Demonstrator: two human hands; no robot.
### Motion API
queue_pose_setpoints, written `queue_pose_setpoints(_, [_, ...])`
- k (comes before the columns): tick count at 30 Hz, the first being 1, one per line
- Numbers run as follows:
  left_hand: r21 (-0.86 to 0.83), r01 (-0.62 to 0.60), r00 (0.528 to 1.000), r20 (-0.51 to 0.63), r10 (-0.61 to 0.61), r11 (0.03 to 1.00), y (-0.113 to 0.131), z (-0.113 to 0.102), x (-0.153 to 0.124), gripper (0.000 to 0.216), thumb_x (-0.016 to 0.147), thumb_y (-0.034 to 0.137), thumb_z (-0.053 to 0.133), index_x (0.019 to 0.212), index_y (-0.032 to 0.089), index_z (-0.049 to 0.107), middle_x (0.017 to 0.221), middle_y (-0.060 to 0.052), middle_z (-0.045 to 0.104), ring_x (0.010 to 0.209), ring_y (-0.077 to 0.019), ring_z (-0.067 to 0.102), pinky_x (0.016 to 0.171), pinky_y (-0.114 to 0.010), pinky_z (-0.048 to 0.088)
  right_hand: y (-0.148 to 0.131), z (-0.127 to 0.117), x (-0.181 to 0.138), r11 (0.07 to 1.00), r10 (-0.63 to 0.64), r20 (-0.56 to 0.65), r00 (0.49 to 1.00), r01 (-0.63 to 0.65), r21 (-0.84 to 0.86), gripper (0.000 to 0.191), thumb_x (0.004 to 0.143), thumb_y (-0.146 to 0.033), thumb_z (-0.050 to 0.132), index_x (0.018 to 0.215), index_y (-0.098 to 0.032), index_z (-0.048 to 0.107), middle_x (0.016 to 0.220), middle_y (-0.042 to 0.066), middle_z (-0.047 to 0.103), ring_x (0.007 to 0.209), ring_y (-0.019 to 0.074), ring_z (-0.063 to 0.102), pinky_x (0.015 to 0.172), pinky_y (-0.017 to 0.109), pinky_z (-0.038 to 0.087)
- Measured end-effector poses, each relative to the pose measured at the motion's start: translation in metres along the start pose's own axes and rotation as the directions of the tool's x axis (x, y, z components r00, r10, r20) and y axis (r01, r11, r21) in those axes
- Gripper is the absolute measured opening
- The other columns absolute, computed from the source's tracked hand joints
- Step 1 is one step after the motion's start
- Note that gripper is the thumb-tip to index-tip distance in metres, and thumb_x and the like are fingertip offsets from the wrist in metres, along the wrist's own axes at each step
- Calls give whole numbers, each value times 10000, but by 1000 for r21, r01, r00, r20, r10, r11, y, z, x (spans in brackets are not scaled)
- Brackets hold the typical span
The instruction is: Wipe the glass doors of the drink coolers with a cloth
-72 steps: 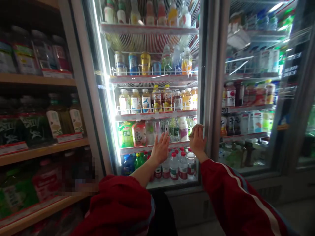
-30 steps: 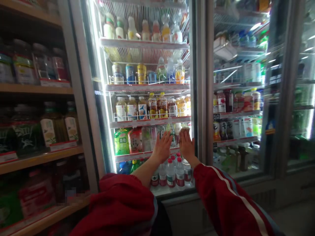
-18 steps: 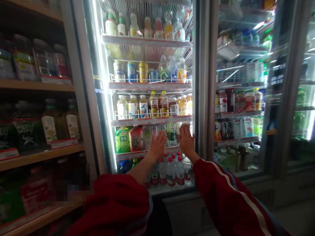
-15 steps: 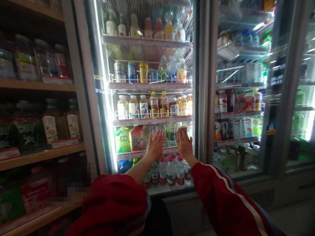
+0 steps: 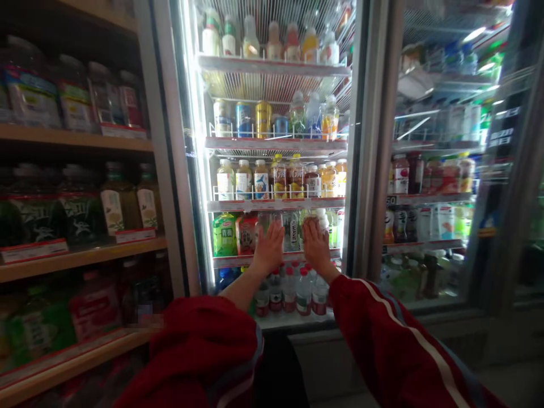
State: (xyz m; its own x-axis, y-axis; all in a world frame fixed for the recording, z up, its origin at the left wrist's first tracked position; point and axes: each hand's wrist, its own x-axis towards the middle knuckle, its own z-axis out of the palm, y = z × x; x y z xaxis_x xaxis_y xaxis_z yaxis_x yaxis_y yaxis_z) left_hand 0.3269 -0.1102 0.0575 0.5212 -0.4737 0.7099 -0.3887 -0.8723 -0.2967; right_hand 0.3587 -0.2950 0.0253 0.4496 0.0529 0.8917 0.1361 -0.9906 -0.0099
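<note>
My left hand rests flat with its fingers spread on the glass door of a lit drinks cooler. Close to its right, my right hand presses a small brownish cloth against the same glass; most of the cloth is hidden under the fingers. Behind the glass, a green bottle and a red-labelled bottle stand to the left of my hands. A clear bottle with a white label shows between them, and red-capped bottles fill the shelf below.
On the left, wooden shelves carry several large drink bottles. A metal door frame separates this cooler from another glass-fronted cooler on the right. Upper cooler shelves hold bottles and cans.
The view has shifted a little to the left, so the cooler sits farther right. Against the bottles behind, both hands have moved left over the glass, the right hand still on the cloth.
</note>
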Motion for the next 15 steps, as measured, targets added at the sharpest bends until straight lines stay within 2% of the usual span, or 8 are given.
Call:
queue_pose_setpoints(5, [10, 11, 1000, -15, -11, 1000, -5, 1, -4, 616, 801, 140, 427, 1411, 107, 354, 1526, -154, 285, 1425, -275, 217, 1138, -567, 164, -17, 3, -5, 996, -84, -23, 996, 85, 40, 521, 886, -144, 358, 1402, -163, 426, 1469, 120, 410, 1385, 259, 290, 1114, 510, 166])
queue_pose_setpoints(10, [7, 18, 1000, -17, -18, 1000, -10, 2, -9, 619, 791, 136, 433, 1405, 95, 365, 1518, -162, 299, 1419, -279, 234, 1139, -569, 161, -23, -2, 11, 997, -54, -9, 999, 54, 50, 531, 889, -147, 330, 1414, -161, 409, 1496, 111, 367, 1396, 268, 272, 1107, 521, 179])
queue_pose_setpoints(15, [2, 39, 999, -30, -39, 999, -16, 1, -17, 620, 793, 158, 433, 1407, 102, 367, 1517, -161, 300, 1417, -278, 240, 1138, -562, 169, -39, 4, -5, 995, -91, 15, 996, 91, 36, 542, 867, -127, 365, 1404, -171, 429, 1491, 105, 378, 1393, 279, 281, 1104, 522, 198])
